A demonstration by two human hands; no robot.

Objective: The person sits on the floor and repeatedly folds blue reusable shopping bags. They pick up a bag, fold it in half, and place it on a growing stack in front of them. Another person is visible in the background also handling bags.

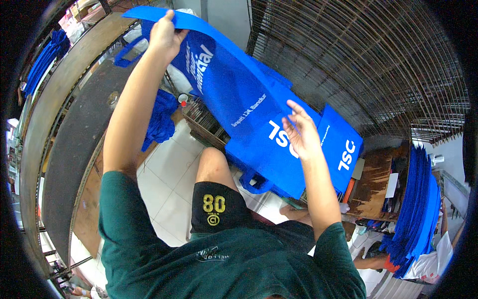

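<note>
A large blue fabric bag with white printing stretches diagonally from the upper left toward the right. My left hand is raised at the far upper left, fingers closed on the bag's upper edge, which curls up around them. A blue handle loop hangs beside that hand. My right hand hovers over or lightly touches the bag's printed lower part; contact is hard to tell. Its fingers are apart and hold nothing. Another blue printed bag lies just right of it. A second handle loop droops at the near edge.
A tall wire rack rises at the back right. Stacked blue bags stand at the right, near another person's limb. A blue fabric pile and a long dark table are on the left. A white cup sits behind my knee.
</note>
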